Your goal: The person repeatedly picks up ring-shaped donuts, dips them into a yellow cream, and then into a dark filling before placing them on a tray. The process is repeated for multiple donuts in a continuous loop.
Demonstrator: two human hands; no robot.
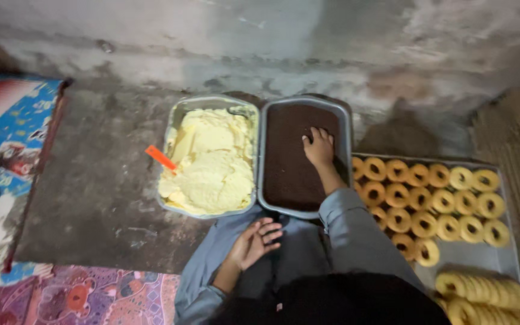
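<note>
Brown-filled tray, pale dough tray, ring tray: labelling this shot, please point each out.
Brown-filled tray (pixel 290 180), head view, on its dark filling.
Pale dough tray (pixel 212 162), head view, on the yellow dough.
Ring tray (pixel 482 256), head view, on bare metal.

The person wears loose grey-blue clothing of one plain cloth. A long sleeve (pixel 347 210) covers the right arm down to the wrist, where it ends in a folded cuff. The left sleeve (pixel 203 295) has the same cuff. Trousers (pixel 302 247) of matching cloth show below. Both hands are bare, without rings or gloves.
</note>
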